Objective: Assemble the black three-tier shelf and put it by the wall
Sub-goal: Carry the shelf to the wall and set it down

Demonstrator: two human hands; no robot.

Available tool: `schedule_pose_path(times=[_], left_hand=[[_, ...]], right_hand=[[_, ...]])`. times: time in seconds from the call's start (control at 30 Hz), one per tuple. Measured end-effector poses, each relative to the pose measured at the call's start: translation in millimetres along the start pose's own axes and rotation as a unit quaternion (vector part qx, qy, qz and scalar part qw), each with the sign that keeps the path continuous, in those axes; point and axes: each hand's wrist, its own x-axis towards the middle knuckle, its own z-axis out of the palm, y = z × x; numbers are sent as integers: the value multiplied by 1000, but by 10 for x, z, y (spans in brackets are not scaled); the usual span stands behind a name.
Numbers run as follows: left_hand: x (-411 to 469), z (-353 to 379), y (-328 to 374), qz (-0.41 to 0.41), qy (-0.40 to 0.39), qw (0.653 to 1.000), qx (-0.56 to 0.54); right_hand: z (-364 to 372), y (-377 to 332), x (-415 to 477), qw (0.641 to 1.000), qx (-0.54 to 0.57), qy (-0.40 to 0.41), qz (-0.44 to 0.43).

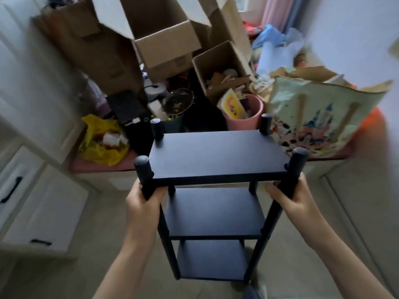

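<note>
The assembled black three-tier shelf (218, 154) stands upright in mid-room, with the left hand (143, 199) and right hand (291, 197) each wrapped round a near post just under the top board. It is an even two-sided hold, probably meant for shifting it to the wall. Cardboard boxes (168, 46) and a pink bucket (244, 121) crowd the far side. Whether its feet touch the floor is unclear, and both sides of the room are blurred.

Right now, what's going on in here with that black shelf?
A person holds the black three-tier shelf upright, the left hand gripping its near left post and the right hand its near right post, just below the top board. All three boards are fitted. Cardboard boxes, a pink bucket and a printed bag sit behind it.
</note>
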Motion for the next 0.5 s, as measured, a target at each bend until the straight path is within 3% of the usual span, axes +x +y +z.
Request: schedule_pose_path(times=[0.2,0.37,0.5], left_hand=[[-132,324,61,-13,-92,993,-73],[-349,794,100,5,-181,979,-95],[-569,1300,94,-2,-220,972,-80]], right_hand=[[-430,-77,-489,997,-19,63,42],[-832,-59,-712,976,37,203,76],[-1360,-37,-853,958,52,262,107]])
